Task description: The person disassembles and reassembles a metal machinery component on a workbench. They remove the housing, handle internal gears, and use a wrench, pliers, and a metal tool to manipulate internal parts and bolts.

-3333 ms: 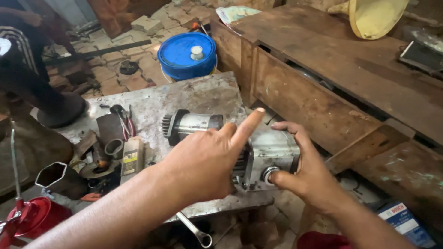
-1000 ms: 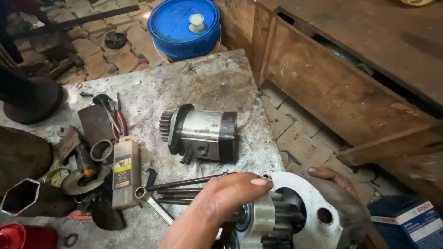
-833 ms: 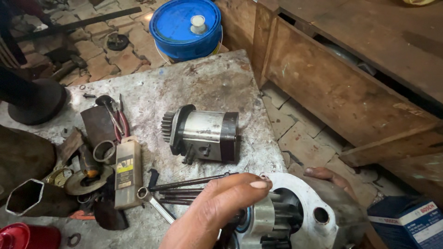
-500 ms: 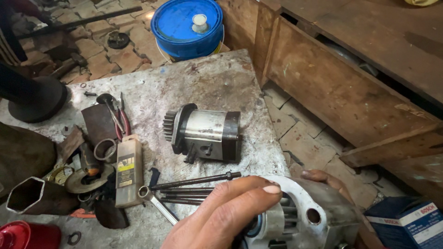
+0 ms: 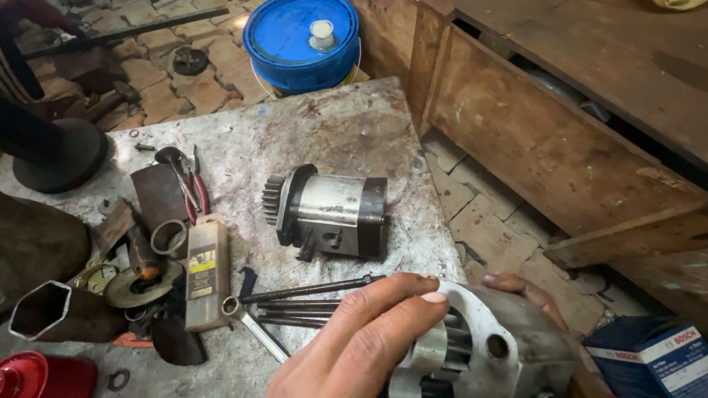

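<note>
Beside the workbench [image 5: 332,133], both hands' fingers [image 5: 383,302] grip the pump housing [image 5: 501,339] between them.

The scene is moderately lit by soft, diffuse light from above, brightest on the grey table [image 5: 332,133] and the blue drum lid [image 5: 284,37]. Mild glare sits on the metal pump body [image 5: 332,210]. Shadows are soft and short; the left edge and upper left corner fall dark. Focus is sharp at the centre, while the hands and housing at the bottom edge look slightly soft.
</note>
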